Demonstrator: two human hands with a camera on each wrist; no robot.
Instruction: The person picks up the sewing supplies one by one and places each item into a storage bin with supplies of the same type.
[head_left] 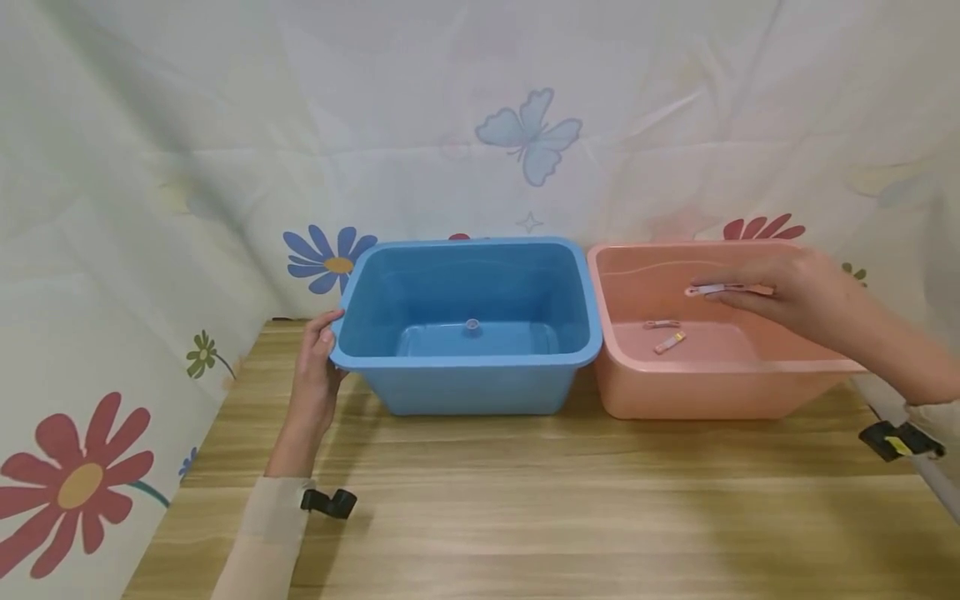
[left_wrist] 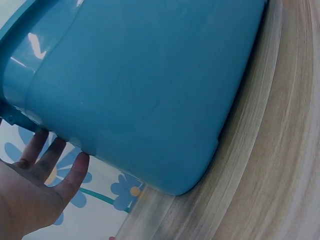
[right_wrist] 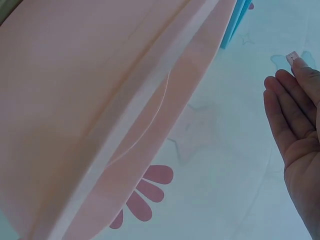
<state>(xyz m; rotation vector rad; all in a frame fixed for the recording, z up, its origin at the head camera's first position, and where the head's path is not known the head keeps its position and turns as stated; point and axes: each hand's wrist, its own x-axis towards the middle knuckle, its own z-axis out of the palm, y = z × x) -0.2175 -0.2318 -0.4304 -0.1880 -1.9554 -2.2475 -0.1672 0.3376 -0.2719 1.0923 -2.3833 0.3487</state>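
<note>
My right hand [head_left: 795, 287] pinches a pale pink and white clothespin [head_left: 712, 289] between thumb and fingers, over the pink tub [head_left: 697, 392]. In the right wrist view only the end of the clothespin [right_wrist: 292, 58] shows past the fingertips. Two more small clothespins, one pinkish [head_left: 662, 323] and one with a yellow patch [head_left: 670, 342], lie on the pink tub's floor. At the left, my left hand [head_left: 311, 367] holds the rim of the blue tub [head_left: 472, 387]. The left wrist view shows its fingertips [left_wrist: 80, 162] against the tub's outer wall.
Inside the blue tub sits a small pale round thing [head_left: 472, 325]. Both tubs stand side by side, rims close together, on a wood-grain table [head_left: 525, 500]. A white curtain [head_left: 375, 100] printed with flowers and a butterfly hangs behind and at the left.
</note>
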